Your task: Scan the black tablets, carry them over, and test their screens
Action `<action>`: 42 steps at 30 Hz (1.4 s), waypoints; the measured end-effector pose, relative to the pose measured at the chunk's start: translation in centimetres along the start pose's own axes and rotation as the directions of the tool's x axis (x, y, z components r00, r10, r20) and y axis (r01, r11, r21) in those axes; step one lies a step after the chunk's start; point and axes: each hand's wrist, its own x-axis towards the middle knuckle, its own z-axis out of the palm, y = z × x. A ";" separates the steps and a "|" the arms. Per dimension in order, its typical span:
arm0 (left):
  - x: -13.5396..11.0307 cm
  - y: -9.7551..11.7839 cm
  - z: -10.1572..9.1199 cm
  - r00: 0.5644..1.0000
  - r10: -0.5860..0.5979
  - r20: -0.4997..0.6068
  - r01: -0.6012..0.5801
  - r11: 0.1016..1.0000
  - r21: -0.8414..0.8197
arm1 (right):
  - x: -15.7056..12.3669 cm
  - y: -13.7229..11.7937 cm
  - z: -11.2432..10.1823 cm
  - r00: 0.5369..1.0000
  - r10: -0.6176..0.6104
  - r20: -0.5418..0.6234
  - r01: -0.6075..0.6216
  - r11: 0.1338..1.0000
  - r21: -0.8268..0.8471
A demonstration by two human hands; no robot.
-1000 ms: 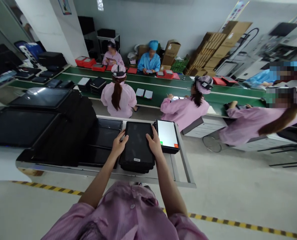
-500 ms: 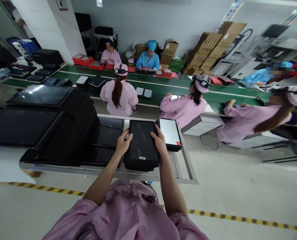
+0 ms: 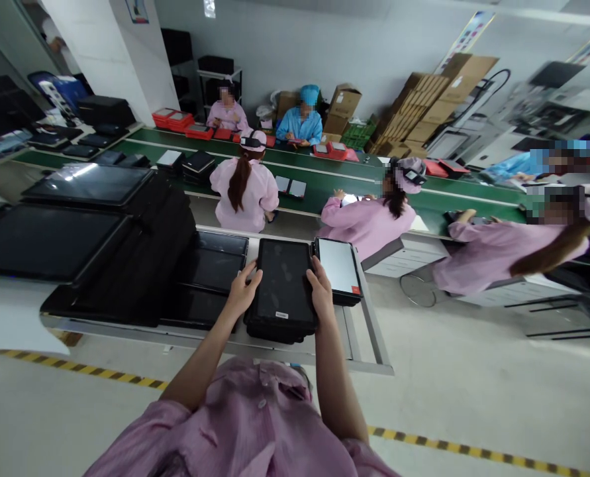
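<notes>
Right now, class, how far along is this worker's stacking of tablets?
Done: dark tablets already lie in rows on the cart. In hand: left hand and right hand grip the top tablet of a stack. Left: the lit tablet beside it lies untouched.

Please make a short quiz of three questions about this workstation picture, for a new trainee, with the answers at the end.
1. True or false: both hands grip the dark tablet, the left hand on its left edge and the right hand on its right edge.
2. Which item lies directly to the right of the dark tablet? A) a red tray B) a tablet with a lit white screen C) a cardboard box
3. Fill in the missing word: the dark tablet sits on top of a ____ of similar black devices.

Key
1. True
2. B
3. stack
</notes>
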 end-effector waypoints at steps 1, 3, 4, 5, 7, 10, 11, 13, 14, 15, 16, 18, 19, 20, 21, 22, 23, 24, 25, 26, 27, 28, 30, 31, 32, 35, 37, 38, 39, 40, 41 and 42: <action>-1.2 -0.2 -0.5 0.999 -0.001 0.038 0.001 1.000 -0.004 | -1.1 0.1 -0.2 1.000 0.023 -0.009 -0.023 1.000 0.009; -3.8 -0.8 -1.4 0.992 0.040 0.116 -0.043 0.999 0.020 | -3.8 0.2 -0.4 0.997 0.073 -0.007 -0.073 0.997 0.029; -5.0 -1.2 -1.8 0.984 0.065 0.164 -0.072 0.997 0.034 | -5.1 0.1 -0.5 0.996 0.087 0.001 -0.087 0.996 0.034; -6.0 -1.5 -2.2 0.977 0.085 0.198 -0.097 0.994 0.052 | -6.2 0.0 -0.5 0.996 0.088 0.010 -0.089 0.996 0.031; -7.4 -1.8 -2.5 0.972 0.100 0.212 -0.121 0.988 0.093 | -8.1 -0.2 -0.3 0.997 0.068 0.029 -0.068 0.998 0.001; -7.9 -1.9 -2.3 0.984 0.089 0.154 -0.110 0.985 0.134 | -9.4 -0.3 0.1 0.999 0.030 0.045 -0.026 0.997 -0.074; -7.9 -1.9 -2.2 0.986 0.087 0.141 -0.107 0.985 0.137 | -9.6 -0.3 0.3 0.998 0.023 0.050 -0.018 0.995 -0.097; -7.8 -1.9 -2.1 0.987 0.093 0.131 -0.113 0.982 0.150 | -9.8 -0.4 0.4 0.998 0.009 0.059 -0.001 0.991 -0.131; -7.8 -1.9 -2.1 0.987 0.101 0.127 -0.121 0.979 0.163 | -9.9 -0.4 0.3 0.998 0.004 0.069 0.006 0.990 -0.139; -7.8 -1.9 -2.1 0.986 0.110 0.123 -0.131 0.975 0.178 | -10.0 -0.4 0.2 0.997 0.000 0.079 0.011 0.990 -0.142; -7.9 -2.0 -2.2 0.986 0.120 0.119 -0.142 0.971 0.192 | -10.1 -0.5 0.1 0.996 -0.003 0.090 0.016 0.990 -0.141; -8.2 -2.3 -2.1 0.984 0.144 0.106 -0.164 0.964 0.210 | -10.3 -0.7 -0.2 0.993 -0.007 0.114 0.024 0.989 -0.146; -8.4 -2.4 -2.1 0.983 0.154 0.096 -0.172 0.961 0.216 | -10.4 -0.8 -0.4 0.992 -0.008 0.128 0.028 0.988 -0.153; -8.5 -2.5 -2.0 0.983 0.161 0.086 -0.177 0.959 0.222 | -10.4 -0.8 -0.5 0.990 -0.012 0.140 0.035 0.986 -0.163; -8.7 -2.6 -2.0 0.983 0.165 0.075 -0.178 0.958 0.226 | -10.5 -0.9 -0.7 0.988 -0.017 0.152 0.044 0.983 -0.176; -8.8 -2.7 -1.9 0.984 0.167 0.065 -0.178 0.957 0.230 | -10.5 -0.9 -0.8 0.986 -0.024 0.164 0.056 0.981 -0.188; -8.9 -2.7 -1.9 0.984 0.168 0.058 -0.177 0.957 0.231 | -10.6 -0.8 -0.9 0.984 -0.034 0.173 0.069 0.977 -0.200; -8.9 -2.8 -1.8 0.984 0.170 0.053 -0.177 0.957 0.228 | -10.6 -0.7 -0.9 0.983 -0.045 0.180 0.083 0.974 -0.210; -8.9 -2.8 -1.8 0.984 0.173 0.050 -0.180 0.958 0.223 | -10.6 -0.5 -1.0 0.981 -0.057 0.184 0.097 0.971 -0.218; -8.9 -2.8 -1.8 0.983 0.177 0.049 -0.184 0.959 0.218 | -10.6 -0.4 -1.0 0.980 -0.067 0.187 0.110 0.968 -0.225; -8.9 -2.9 -1.8 0.982 0.182 0.048 -0.188 0.959 0.214 | -10.6 -0.3 -1.1 0.979 -0.076 0.189 0.120 0.966 -0.229; -8.8 -2.9 -1.7 0.981 0.186 0.048 -0.192 0.958 0.213 | -10.5 -0.2 -1.1 0.977 -0.084 0.194 0.128 0.965 -0.230; -8.7 -3.1 -1.7 0.981 0.190 0.047 -0.195 0.957 0.215 | -10.2 -0.4 -1.2 0.974 -0.111 0.198 0.156 0.961 -0.228; -8.7 -3.1 -1.6 0.981 0.190 0.046 -0.196 0.957 0.215 | -9.9 -0.8 -1.2 0.971 -0.137 0.196 0.182 0.956 -0.232; -8.7 -3.3 -1.6 0.981 0.190 0.045 -0.195 0.957 0.214 | -9.5 -1.2 -1.2 0.965 -0.173 0.198 0.219 0.945 -0.243; -8.6 -3.7 -1.6 0.983 0.175 0.048 -0.181 0.964 0.196 | -8.0 -3.3 -1.4 0.928 -0.287 0.239 0.354 0.880 -0.318; -8.6 -4.1 -1.6 0.984 0.171 0.053 -0.178 0.968 0.176 | -7.2 -4.7 -1.8 0.884 -0.369 0.287 0.458 0.806 -0.374; -8.5 -4.4 -1.6 0.982 0.181 0.054 -0.187 0.968 0.164 | -7.0 -5.2 -2.1 0.849 -0.425 0.314 0.523 0.763 -0.381; -8.4 -4.7 -1.6 0.978 0.200 0.053 -0.206 0.967 0.152 | -7.0 -5.5 -2.5 0.800 -0.492 0.345 0.596 0.718 -0.359; -8.4 -5.0 -1.6 0.973 0.225 0.049 -0.230 0.963 0.141 | -7.1 -5.6 -2.8 0.740 -0.563 0.369 0.668 0.680 -0.302; -8.3 -5.3 -1.6 0.967 0.251 0.043 -0.254 0.958 0.132 | -7.4 -5.6 -3.2 0.682 -0.625 0.379 0.723 0.654 -0.222; -8.2 -5.7 -1.5 0.961 0.272 0.037 -0.275 0.953 0.124 | -7.8 -5.4 -3.4 0.642 -0.673 0.368 0.753 0.643 -0.137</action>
